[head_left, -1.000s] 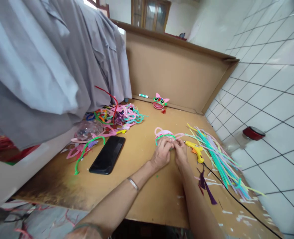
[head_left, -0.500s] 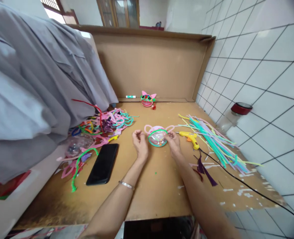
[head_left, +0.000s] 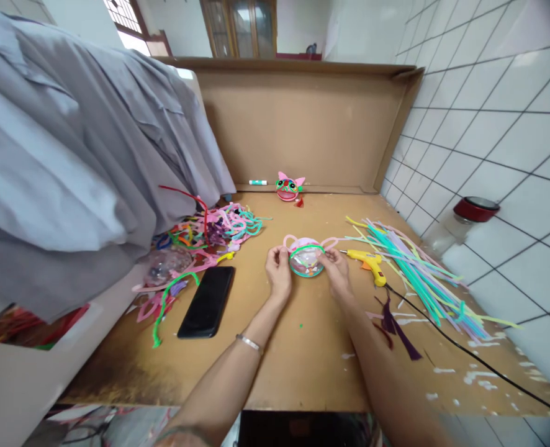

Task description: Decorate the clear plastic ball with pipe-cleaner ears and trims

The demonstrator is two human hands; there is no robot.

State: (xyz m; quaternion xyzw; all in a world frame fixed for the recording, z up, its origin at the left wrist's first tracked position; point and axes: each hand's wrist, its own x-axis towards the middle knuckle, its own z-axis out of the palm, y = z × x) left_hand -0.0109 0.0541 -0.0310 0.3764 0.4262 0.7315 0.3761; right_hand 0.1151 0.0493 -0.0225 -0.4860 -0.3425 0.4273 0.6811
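Between my hands is a clear round plastic piece (head_left: 307, 266) with a green pipe cleaner across its upper part and pink pipe-cleaner loops sticking up like ears. My left hand (head_left: 279, 272) is closed at its left edge, thumb and finger meeting the end of the green strip. On the right side, my right hand (head_left: 337, 271) pinches the rim beneath the pink loop. A yellow glue gun (head_left: 370, 264) lies just right of that hand, nozzle toward it. The fingertips partly cover the edges of the round piece.
A black phone (head_left: 207, 302) and a heap of pipe cleaners (head_left: 223, 226) lie to the left. Straight pipe cleaners (head_left: 408, 267) and a purple tassel (head_left: 398, 329) are on the right, with a black cord (head_left: 452, 338). A finished pink-eared face (head_left: 288, 187) stands at the back.
My left hand has closed in on the round piece's left edge, where a small gap showed before. My right hand keeps its pinch. The whole view has shifted slightly.
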